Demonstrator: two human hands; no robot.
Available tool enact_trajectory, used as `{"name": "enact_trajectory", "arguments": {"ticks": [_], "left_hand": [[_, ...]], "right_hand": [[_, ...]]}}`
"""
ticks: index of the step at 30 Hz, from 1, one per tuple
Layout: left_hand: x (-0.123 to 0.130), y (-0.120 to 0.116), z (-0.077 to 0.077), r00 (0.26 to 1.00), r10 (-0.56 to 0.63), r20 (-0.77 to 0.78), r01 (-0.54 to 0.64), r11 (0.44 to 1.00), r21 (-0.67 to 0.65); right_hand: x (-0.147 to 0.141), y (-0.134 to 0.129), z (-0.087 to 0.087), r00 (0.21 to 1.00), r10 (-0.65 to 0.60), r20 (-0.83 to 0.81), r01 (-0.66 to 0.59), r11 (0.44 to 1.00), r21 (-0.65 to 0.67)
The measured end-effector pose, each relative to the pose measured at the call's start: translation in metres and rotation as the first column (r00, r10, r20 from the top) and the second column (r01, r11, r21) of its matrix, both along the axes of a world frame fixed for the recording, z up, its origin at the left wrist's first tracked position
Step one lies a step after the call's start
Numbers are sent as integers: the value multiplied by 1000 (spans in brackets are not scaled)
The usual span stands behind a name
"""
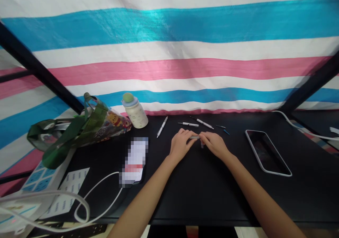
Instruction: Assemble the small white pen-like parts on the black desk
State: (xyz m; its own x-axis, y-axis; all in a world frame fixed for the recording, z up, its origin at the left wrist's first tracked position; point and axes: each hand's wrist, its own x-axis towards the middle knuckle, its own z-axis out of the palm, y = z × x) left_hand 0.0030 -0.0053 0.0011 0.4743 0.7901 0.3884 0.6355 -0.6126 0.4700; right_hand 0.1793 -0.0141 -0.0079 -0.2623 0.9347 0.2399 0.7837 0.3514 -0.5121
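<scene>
My left hand (pixel 180 144) and my right hand (pixel 213 143) meet over the middle of the black desk. Both have their fingers closed on a slim whitish pen barrel (pixel 194 137), one at each end. Fingers cover much of it. Just below the right fingertips shows a small reddish, partly clear piece (pixel 202 144); whether it is held or lies on the desk I cannot tell. Beyond the hands lie a white pen (pixel 162 127), a second white pen (pixel 189 124) with a thin dark end, and a third pen (pixel 205 123). A small blue piece (pixel 226 132) and a thin dark piece (pixel 220 126) rest to their right.
A phone with a pale rim (pixel 268 153) lies at the right. Left are a phone with a blurred screen (pixel 134 160), its white cable (pixel 102 215), a bottle with a green cap (pixel 135 112), a green-handled bag (pixel 97 125) and a printed sheet (pixel 69 188). Striped sheeting hangs behind.
</scene>
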Motion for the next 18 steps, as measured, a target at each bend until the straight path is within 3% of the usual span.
{"name": "enact_trajectory", "arguments": {"ticks": [8,18], "left_hand": [[-1,0,2,997,80,-12,-80,996,-39],[0,0,-2,997,2,-75,-3,1000,-3]], "right_hand": [[-3,-2,3,992,-6,-127,0,999,-45],[-2,0,2,997,-74,7,74,997,9]]}}
